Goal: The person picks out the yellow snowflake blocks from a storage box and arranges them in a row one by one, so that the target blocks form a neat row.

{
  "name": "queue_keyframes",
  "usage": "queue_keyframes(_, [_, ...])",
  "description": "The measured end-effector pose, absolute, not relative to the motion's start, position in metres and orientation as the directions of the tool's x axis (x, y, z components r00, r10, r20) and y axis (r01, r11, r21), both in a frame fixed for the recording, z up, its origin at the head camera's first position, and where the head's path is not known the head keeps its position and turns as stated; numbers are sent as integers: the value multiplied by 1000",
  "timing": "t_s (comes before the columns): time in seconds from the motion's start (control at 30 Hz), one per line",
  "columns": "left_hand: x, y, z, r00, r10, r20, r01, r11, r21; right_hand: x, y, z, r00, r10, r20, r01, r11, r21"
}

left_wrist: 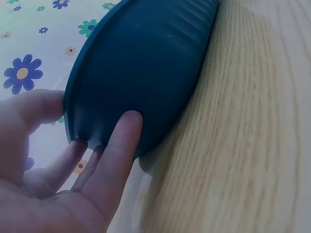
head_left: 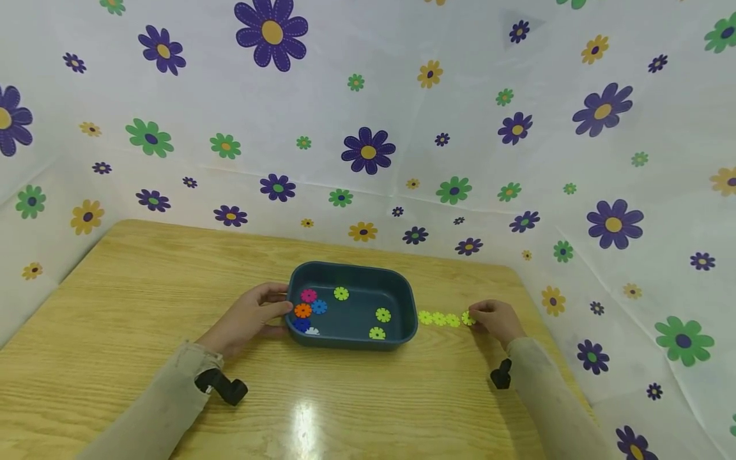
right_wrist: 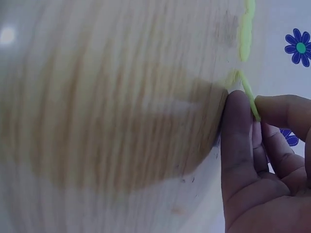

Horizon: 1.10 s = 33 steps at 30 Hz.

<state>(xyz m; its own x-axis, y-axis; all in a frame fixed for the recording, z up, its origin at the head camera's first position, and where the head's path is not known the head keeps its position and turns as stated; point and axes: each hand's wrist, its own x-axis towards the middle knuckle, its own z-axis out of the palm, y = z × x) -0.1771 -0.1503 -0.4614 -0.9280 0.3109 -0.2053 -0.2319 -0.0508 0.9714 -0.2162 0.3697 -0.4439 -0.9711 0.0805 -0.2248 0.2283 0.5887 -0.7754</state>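
A dark teal plastic tub (head_left: pixel 352 343) sits on the table, and my left hand (head_left: pixel 244 319) holds it at its left end. In the left wrist view, one finger hooks over the rim while other fingertips press the tub's outer wall (left_wrist: pixel 146 63). My right hand (head_left: pixel 499 321), right of the tub, pinches a yellow-green notched disc (head_left: pixel 468 317) between thumb and finger. That disc (right_wrist: pixel 249 94) stands tilted near the tabletop. Beside it, a row of three similar yellow-green discs (head_left: pixel 439 319) lies flat, running toward the tub.
Inside the tub, pink (head_left: pixel 308 295), orange (head_left: pixel 302 310), light blue (head_left: pixel 319 307), dark blue (head_left: pixel 301 325) and white discs (head_left: pixel 312 331) cluster at the left. Three yellow-green discs (head_left: pixel 383 315) lie apart there. Flower-printed sheeting (head_left: pixel 322 128) stands behind the wooden table (head_left: pixel 356 409) and along its sides.
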Motion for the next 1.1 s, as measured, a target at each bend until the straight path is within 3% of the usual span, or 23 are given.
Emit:
queue_keyframes(0.33, [-177, -151, -461, -932, 304, -199, -224, -49, 973, -218, 369, -447, -969, 72, -235, 228, 615, -754])
queue_keyframes(0.67, [-177, -150, -461, -931, 304, -202, -227, -47, 973, -214, 363, -443, -969, 102, -224, 227, 727, -648])
queue_keyframes(1.1, [-177, -150, -461, -932, 300, -203, -230, -56, 972, -208, 356, -435, -971, 94, -217, 218, 716, -663])
